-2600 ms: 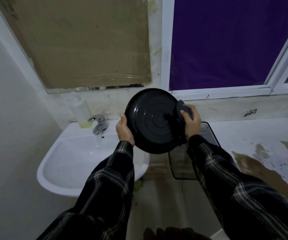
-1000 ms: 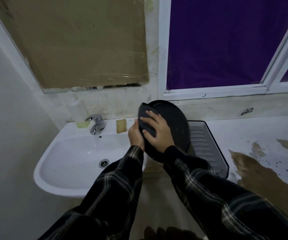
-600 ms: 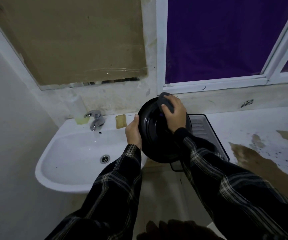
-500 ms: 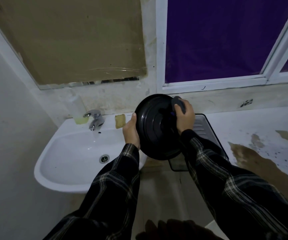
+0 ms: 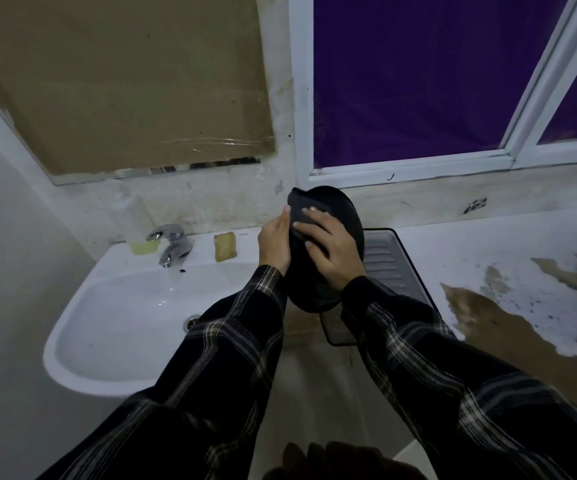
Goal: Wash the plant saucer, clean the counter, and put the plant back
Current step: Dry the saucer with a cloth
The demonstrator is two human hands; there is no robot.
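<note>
I hold a round black plant saucer (image 5: 344,216) upright, nearly edge-on, above the gap between the sink and the counter. My left hand (image 5: 275,242) grips its left rim. My right hand (image 5: 328,249) presses a dark grey cloth (image 5: 302,209) flat against the saucer's near face, close to the top left rim. The white counter (image 5: 453,251) stretches to the right, with a large brown dirty patch (image 5: 501,327) and dark specks on it. No plant shows in this view.
A white sink (image 5: 113,327) with a chrome tap (image 5: 172,242) is on the left, with a yellowish sponge (image 5: 225,246) and a soap piece (image 5: 143,246) on its ledge. A dark-rimmed ribbed drain tray (image 5: 389,268) lies behind my arms. Window and wall stand behind.
The saucer turned from facing me to nearly edge-on. My right hand slid the cloth from the upper right rim across to the upper left.
</note>
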